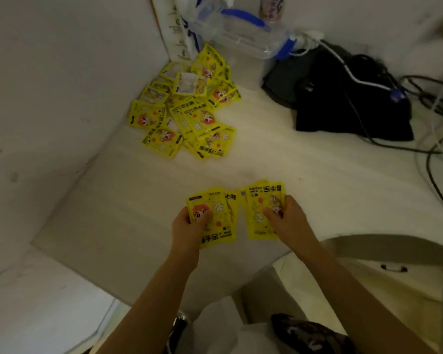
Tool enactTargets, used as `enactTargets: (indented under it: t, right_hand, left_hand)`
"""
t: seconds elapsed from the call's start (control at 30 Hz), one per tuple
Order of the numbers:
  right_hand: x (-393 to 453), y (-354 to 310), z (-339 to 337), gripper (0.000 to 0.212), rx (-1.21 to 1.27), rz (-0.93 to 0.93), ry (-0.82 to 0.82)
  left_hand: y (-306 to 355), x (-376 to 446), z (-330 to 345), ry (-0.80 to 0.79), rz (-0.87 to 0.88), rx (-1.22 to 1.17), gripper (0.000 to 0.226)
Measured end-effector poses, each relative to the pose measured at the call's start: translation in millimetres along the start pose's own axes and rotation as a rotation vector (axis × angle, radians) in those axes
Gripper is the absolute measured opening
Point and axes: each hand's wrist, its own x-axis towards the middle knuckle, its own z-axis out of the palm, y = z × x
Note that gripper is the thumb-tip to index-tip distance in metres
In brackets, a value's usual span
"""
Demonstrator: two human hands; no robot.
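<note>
Clutching yellow "HAND WARMER" packets (221, 215); left hand (187, 229) one stack; right hand (290, 222) another

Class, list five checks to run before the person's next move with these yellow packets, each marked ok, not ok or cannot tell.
1. Grip of left hand on left stack: ok.
2. Grip of right hand on right stack: ok.
3. Edges of each stack squared: not ok, packets fanned.
4. Bare table between the hands and the loose pile: ok.
5. Packet count per stack: cannot tell.
</note>
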Motion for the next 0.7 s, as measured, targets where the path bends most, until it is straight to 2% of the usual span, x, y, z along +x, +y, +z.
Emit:
enactTargets:
  t: [0.13, 0.4, 0.7]
  right_hand:
    - [-31.5, 22.1, -8.0, 0.025, 0.048, 0.094, 0.084]
    - [-90.8, 85.0, -31.9, 0.029, 0.218, 0.238, 0.253]
    - [-184.8, 177.3, -54.3, 0.028, 0.363, 0.369, 0.41]
  left_hand:
    - [-5.4, -15.2, 9.8, -0.109, 0.009, 0.075, 0.013]
    - [-30.1, -49.9, 50.8, -0.298, 0.028, 0.228, 0.011]
    - [-97.4, -121.3, 96.5, -0.457, 0.044, 0.448, 0.015]
